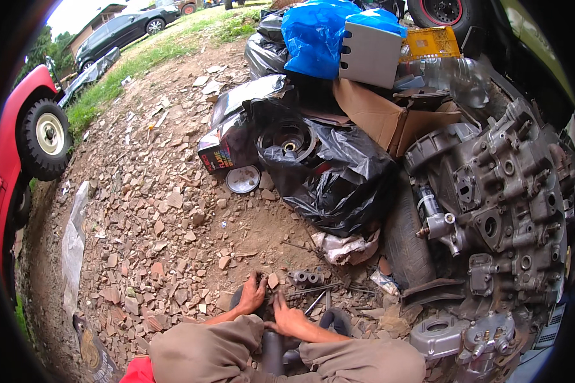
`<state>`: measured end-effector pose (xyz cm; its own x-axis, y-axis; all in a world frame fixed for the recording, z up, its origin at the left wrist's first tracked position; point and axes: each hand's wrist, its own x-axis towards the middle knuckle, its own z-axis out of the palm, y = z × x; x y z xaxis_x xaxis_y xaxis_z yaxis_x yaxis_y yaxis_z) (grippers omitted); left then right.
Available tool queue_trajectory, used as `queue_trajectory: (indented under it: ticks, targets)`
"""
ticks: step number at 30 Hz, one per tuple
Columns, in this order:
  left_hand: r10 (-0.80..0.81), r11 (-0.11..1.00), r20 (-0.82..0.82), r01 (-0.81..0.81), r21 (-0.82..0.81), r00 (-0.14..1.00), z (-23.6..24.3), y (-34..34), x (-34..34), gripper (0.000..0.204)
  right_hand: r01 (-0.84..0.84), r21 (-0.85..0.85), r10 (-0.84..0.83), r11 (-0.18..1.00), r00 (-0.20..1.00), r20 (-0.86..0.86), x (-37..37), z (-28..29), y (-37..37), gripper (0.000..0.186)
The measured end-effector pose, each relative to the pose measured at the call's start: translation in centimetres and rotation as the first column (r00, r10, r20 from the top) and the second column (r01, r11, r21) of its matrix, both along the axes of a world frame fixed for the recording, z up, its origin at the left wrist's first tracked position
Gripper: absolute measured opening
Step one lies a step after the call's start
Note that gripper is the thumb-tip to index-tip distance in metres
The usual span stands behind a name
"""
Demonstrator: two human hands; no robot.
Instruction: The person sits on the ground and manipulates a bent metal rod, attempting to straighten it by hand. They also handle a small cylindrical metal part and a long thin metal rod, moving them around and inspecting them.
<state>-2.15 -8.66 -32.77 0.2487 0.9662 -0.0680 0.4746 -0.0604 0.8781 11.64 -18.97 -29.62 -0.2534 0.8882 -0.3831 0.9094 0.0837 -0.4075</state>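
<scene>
I sit low over the ground with both hands close together in front of my knees. My left hand [252, 295] has its fingers bent around a small dark part that I cannot make out. Just beside it, my right hand [289, 319] reaches in with its fingers closed against the same dark spot. A dark grey cylinder [273, 352] stands between my legs, below the right wrist. Close to the right hand, a small metal block with round holes [307, 278] lies on the dirt. Thin metal rods [310, 291] and a screwdriver-like shaft [315, 303] lie nearby.
A large engine block [498, 191] and a metal housing [437, 336] fill the right side. Ahead are a black plastic bag [338, 185], a cardboard box [370, 115], a round lid [243, 179] and a tyre [406, 236]. Broken tile [153, 255] covers the left; a red vehicle [13, 127] stands beyond.
</scene>
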Motion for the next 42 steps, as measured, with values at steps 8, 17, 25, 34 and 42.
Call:
queue_trajectory:
  ticks: [8, 17, 25, 34, 42]
  targets:
    - [-0.007, 1.0, 0.012, 0.007, -0.005, 1.0, -0.3, 0.6, -0.5, 0.026, -0.017, -0.048, 0.015, 0.999, 0.999, -0.032, -0.2, 1.4, 0.6, 0.103]
    - [-0.01, 1.0, 0.01, 0.009, 0.028, 1.0, 0.1, 0.5, 0.0, 0.028, 0.059, -0.05, -0.063, 0.997, 0.996, -0.063, 1.2, 0.5, 1.8, 0.097]
    - [-0.018, 0.999, -0.009, 0.018, 0.047, 1.0, 0.9, 0.9, 0.1, 0.028, 0.052, 0.02, -0.051, 0.998, 0.997, -0.053, 1.9, -0.7, 2.4, 0.088]
    - [-0.006, 0.999, -0.026, 0.005, -0.034, 1.0, 0.8, 0.5, 0.4, 0.029, -0.025, 0.142, 0.033, 0.99, 0.998, -0.061, 0.4, 0.0, -0.2, 0.083]
    - [-0.035, 0.999, 0.038, 0.036, -0.028, 0.999, -0.4, 0.8, 0.7, 0.027, 0.151, 0.432, -0.078, 0.889, 0.98, -0.182, 2.2, -3.2, 1.7, 0.038]
